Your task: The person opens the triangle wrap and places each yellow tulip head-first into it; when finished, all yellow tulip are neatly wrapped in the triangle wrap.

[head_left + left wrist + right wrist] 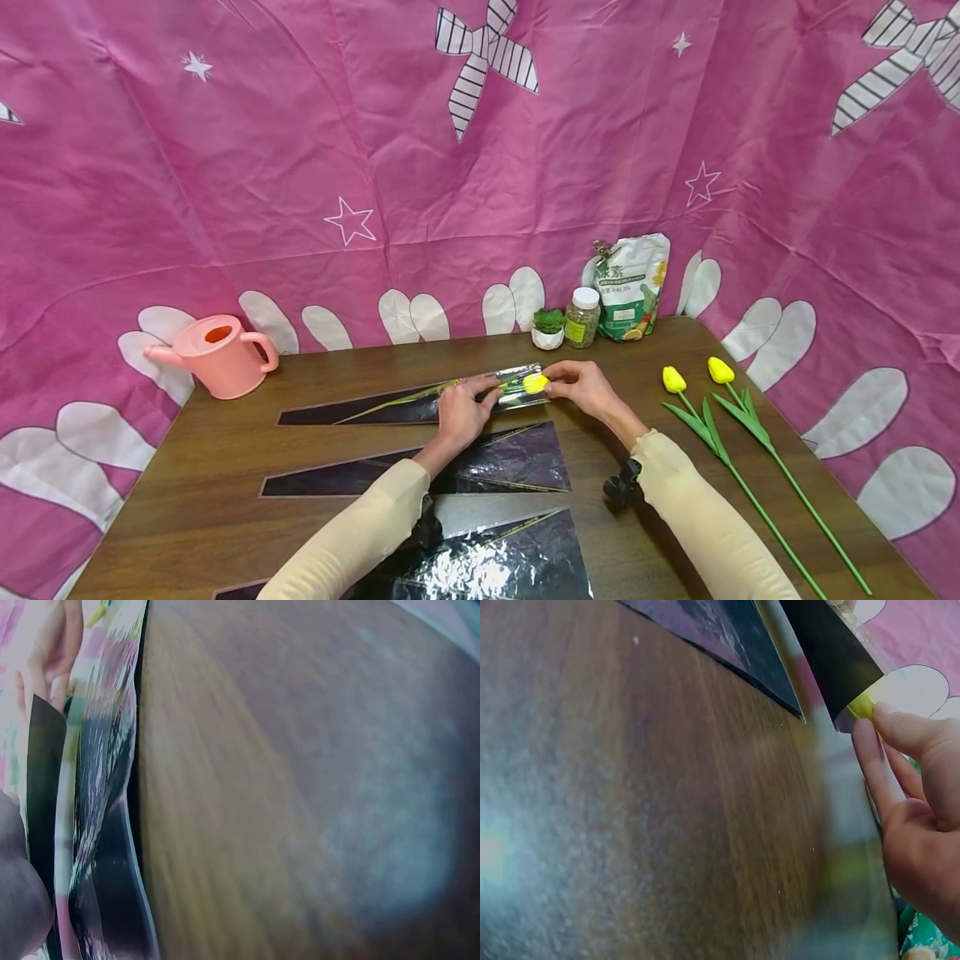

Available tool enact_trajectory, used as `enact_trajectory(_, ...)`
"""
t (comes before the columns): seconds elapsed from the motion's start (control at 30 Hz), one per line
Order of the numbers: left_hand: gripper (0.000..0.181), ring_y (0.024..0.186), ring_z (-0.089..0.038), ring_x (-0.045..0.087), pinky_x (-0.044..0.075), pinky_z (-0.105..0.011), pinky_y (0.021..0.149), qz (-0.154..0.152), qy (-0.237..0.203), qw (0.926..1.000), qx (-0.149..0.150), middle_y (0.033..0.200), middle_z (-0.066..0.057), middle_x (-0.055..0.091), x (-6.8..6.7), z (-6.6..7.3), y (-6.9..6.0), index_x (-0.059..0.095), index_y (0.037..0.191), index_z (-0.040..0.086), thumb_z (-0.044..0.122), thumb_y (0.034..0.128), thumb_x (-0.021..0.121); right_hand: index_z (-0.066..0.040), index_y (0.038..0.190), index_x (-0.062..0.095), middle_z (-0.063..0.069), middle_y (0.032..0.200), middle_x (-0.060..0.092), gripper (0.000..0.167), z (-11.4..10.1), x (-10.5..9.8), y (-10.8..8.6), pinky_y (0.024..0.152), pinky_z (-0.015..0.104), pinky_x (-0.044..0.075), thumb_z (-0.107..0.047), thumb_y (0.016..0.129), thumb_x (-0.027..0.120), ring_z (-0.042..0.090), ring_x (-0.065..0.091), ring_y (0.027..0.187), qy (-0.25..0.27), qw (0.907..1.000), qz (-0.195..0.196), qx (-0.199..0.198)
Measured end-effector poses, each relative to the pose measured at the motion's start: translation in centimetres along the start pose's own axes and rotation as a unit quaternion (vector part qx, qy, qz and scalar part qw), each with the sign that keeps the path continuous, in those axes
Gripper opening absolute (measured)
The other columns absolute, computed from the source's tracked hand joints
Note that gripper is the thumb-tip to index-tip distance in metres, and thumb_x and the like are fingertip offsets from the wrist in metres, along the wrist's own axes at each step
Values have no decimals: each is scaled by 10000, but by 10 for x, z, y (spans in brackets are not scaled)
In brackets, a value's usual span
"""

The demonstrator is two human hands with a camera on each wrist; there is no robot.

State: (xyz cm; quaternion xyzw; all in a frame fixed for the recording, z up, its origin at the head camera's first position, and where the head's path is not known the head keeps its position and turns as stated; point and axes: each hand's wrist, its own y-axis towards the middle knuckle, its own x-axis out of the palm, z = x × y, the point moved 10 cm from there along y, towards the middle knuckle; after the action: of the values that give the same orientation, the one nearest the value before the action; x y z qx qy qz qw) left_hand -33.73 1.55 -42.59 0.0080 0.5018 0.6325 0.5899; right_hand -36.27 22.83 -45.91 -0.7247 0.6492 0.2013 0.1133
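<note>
A yellow tulip [535, 383] lies along the farthest black-and-clear wrapping sleeve [420, 406], its bloom at the wide right end. My left hand [462, 411] rests on the sleeve beside the bloom, fingers extended; only a blurred part of this hand [21, 877] shows in the left wrist view. At the wide end, thumb and fingers of my right hand [587, 388] pinch the edge by the bloom. The right wrist view shows that hand [922, 795] at the sleeve's end [832, 660], with yellow petals [861, 705] at the fingertips.
Two more sleeves [517, 458] [510, 554] lie nearer on the wooden table [180, 467]. Two yellow tulips [720, 450] [795, 479] lie at right. Behind stand a pink watering can [225, 362], small potted plant [548, 330], lidded jar [582, 318] and white-green bag [632, 287].
</note>
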Motion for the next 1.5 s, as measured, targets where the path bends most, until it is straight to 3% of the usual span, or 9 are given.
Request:
enact_trajectory(0.3, 180, 893, -234, 732, 555, -473, 680, -46, 19, 10000, 25, 993, -35, 761, 4, 1, 2, 817, 983, 146, 192, 811, 843, 157, 1258, 585, 253, 1149, 623, 287, 5, 13, 0, 816, 283, 562, 24, 1007, 537, 186, 662, 923, 1046, 9917, -538, 514)
enact_trajectory(0.53, 176, 853, -232, 733, 541, -445, 634, 63, 143, 9998, 140, 962, -19, 764, 4, 3, 4, 815, 970, 144, 174, 799, 848, 230, 1320, 456, 280, 1170, 623, 370, 3, 28, 2, 915, 370, 530, -24, 1065, 373, 246, 683, 994, 2260, 9661, -865, 904)
enact_trajectory(0.67, 180, 853, -234, 734, 544, -437, 650, 69, 189, 9997, 133, 960, -12, 764, 5, 2, 4, 816, 973, 147, 173, 798, 850, 266, 1318, 410, 325, 1199, 613, 416, -2, 35, 3, 958, 414, 507, -66, 1085, 315, 274, 672, 1023, 2710, 9524, -1052, 919)
enact_trajectory(0.8, 171, 842, -235, 735, 554, -442, 689, 122, 204, 9995, 218, 944, -12, 765, 5, 4, 5, 817, 955, 142, 162, 789, 853, 280, 1320, 380, 373, 1242, 577, 467, -5, 38, 3, 968, 430, 500, -122, 1103, 281, 292, 677, 1024, 2882, 9462, -1152, 912)
enact_trajectory(1.07, 156, 814, -240, 732, 543, -443, 633, 132, 258, 9995, 128, 937, -4, 765, 7, -1, 4, 820, 943, 163, 175, 791, 853, 265, 1289, 443, 270, 1133, 661, 476, -6, 43, 2, 949, 403, 514, -163, 1100, 357, 285, 689, 1004, 2823, 9483, -974, 1070)
enact_trajectory(1.33, 145, 849, -222, 733, 557, -437, 781, 42, 299, 9995, 122, 939, 5, 765, 9, -2, 6, 819, 943, 160, 164, 800, 842, 257, 1299, 447, 363, 1235, 586, 463, -6, 38, 0, 959, 407, 504, -149, 1095, 358, 354, 659, 1085, 2733, 9516, -757, 1185)
enact_trajectory(1.5, 145, 870, -223, 730, 554, -450, 805, -43, 375, 9993, 81, 953, -1, 765, 11, -2, 7, 820, 947, 152, 160, 804, 840, 243, 1290, 474, 364, 1253, 580, 447, -6, 29, -2, 951, 402, 513, -136, 1088, 350, 388, 631, 1132, 2415, 9619, -622, 1117)
